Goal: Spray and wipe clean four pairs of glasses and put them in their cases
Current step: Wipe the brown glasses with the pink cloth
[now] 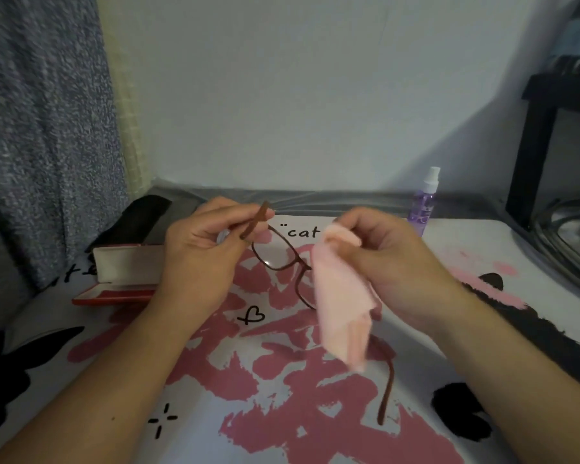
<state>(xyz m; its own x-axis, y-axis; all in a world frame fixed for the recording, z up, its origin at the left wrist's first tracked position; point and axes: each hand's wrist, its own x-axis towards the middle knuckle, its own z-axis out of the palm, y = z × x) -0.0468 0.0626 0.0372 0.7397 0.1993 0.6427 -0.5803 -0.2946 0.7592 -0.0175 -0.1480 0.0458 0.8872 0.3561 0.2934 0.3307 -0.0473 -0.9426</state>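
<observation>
Brown-framed glasses (278,259) hang in the air above the patterned table cover (282,413), arms unfolded. My left hand (201,249) pinches one temple arm near its hinge. My right hand (392,259) grips a pale pink cloth (342,296), which drapes over the right lens and hides it. The other temple arm sticks out below the cloth toward me. An open red glasses case (121,272) with a pale lining lies left of my left hand. A purple spray bottle (424,202) with a white top stands at the back right.
A black case or pouch (138,219) lies behind the red case. A grey speckled fabric (41,128) hangs on the left. A black stand (543,135) and a metal bowl (573,236) are at the right edge. A white wall is behind.
</observation>
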